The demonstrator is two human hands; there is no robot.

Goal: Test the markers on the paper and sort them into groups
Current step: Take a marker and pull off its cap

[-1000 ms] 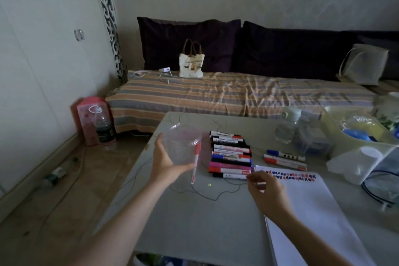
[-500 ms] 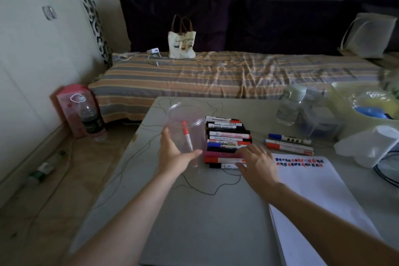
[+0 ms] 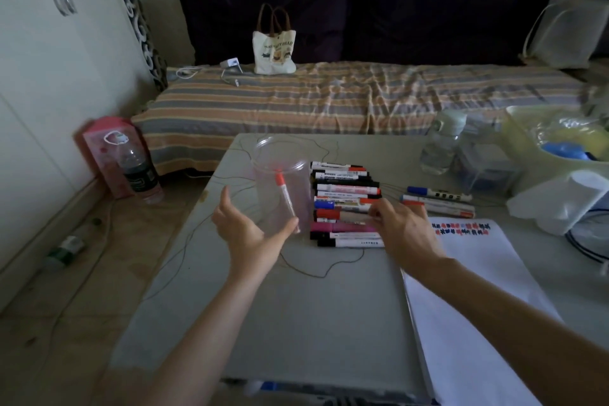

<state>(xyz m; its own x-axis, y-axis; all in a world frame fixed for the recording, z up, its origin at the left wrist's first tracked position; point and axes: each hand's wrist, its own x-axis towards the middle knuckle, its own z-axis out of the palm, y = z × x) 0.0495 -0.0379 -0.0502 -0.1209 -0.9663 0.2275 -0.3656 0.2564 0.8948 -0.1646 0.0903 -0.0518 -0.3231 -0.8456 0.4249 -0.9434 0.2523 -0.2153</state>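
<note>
At the desk [image 3: 296,323], the left hand [image 3: 245,234] grips a clear cup [image 3: 281,188] holding one red-capped marker [image 3: 286,199]; the right hand [image 3: 400,229], fingers straight, rests on the stacked markers [image 3: 342,201] beside the paper [image 3: 478,290].

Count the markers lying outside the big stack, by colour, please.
Red markers: 2, one in the cup, the other by the paper
Blue marker: 1, by the paper
Total: 3, unless another hides against the red one by the paper; I cannot tell.
</note>
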